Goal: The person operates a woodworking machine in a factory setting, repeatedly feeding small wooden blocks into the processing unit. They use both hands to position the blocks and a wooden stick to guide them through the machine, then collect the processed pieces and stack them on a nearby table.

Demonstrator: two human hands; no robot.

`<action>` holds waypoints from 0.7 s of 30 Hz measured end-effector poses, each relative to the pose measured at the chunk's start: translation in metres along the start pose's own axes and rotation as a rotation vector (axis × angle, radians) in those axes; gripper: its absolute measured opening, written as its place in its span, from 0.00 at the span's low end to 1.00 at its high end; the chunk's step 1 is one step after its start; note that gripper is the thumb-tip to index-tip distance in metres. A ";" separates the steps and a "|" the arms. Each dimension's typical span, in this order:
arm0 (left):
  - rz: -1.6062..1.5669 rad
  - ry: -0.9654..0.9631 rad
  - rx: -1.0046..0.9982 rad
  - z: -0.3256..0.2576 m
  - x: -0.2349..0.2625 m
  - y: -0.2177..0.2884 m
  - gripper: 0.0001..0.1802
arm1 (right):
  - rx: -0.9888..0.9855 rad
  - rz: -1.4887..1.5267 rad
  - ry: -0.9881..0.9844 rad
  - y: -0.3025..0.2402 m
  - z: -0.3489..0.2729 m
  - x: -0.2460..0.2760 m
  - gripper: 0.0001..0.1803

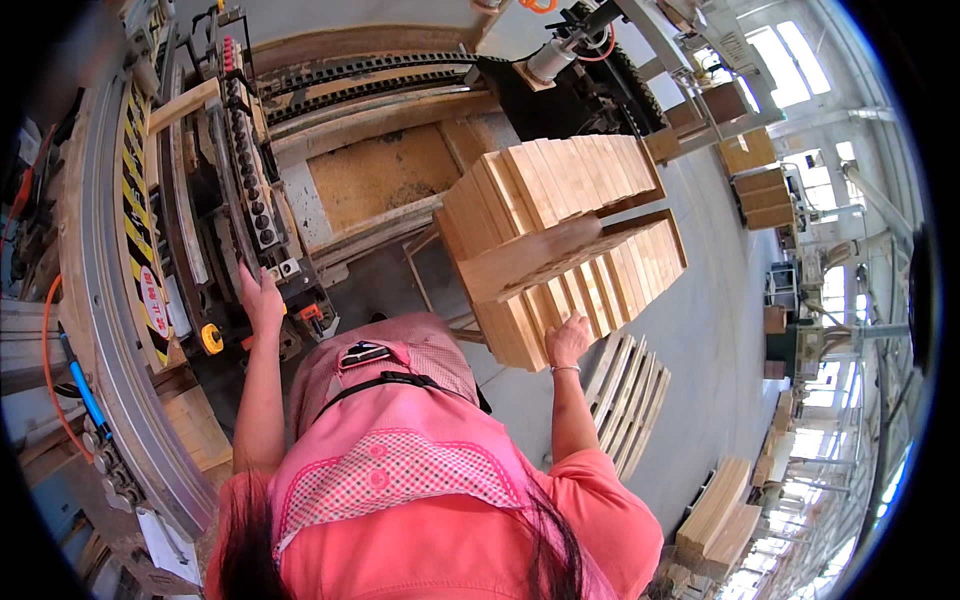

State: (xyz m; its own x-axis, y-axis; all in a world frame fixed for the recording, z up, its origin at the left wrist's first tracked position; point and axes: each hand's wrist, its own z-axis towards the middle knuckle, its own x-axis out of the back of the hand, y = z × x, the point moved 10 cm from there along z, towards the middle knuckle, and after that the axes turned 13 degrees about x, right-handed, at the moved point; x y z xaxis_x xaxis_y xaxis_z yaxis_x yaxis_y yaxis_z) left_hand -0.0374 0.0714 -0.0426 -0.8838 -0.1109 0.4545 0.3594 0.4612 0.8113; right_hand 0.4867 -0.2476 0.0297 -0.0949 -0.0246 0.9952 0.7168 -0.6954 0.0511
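Note:
Stacked wooden boards (580, 180) stand in two stepped rows in front of me, slightly right. At the near row, my right hand (568, 340) has its fingers curled over the edge of a wooden board (540, 318). My left hand (262, 300) is at the near end of a long machine rail (245, 160) lined with round black parts. Its thumb and fingers are apart, and I see nothing held in them. Whether its fingertips touch the rail is hard to tell.
A yellow knob (211, 338) sticks out below my left hand. Black-and-yellow warning tape (135, 190) runs along the machine on the left. A slatted pallet (628, 400) lies on the floor at the right. Further back right are more board stacks (715, 515).

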 end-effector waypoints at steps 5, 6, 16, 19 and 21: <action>-0.005 0.035 -0.103 0.007 0.002 -0.003 0.26 | -0.019 -0.021 -0.025 0.013 0.006 -0.012 0.19; -0.006 0.038 -0.104 0.005 0.001 -0.003 0.26 | -0.023 -0.024 -0.022 0.016 0.005 -0.014 0.19; -0.035 0.048 -0.187 0.004 0.002 0.001 0.24 | 0.024 -0.124 -0.078 0.012 0.008 -0.018 0.21; -0.030 -0.001 -0.142 0.006 -0.003 -0.004 0.24 | 0.096 -0.057 -0.040 0.005 0.004 -0.009 0.23; -0.015 0.034 -0.148 0.011 -0.003 -0.013 0.25 | 0.162 0.022 0.068 -0.013 0.006 0.013 0.24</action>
State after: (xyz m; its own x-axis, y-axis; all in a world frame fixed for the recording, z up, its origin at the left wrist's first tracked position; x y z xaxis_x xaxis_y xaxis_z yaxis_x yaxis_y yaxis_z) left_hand -0.0428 0.0757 -0.0583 -0.8796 -0.1478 0.4522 0.3888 0.3243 0.8623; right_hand 0.4802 -0.2341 0.0424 -0.1202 -0.0911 0.9886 0.8205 -0.5697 0.0472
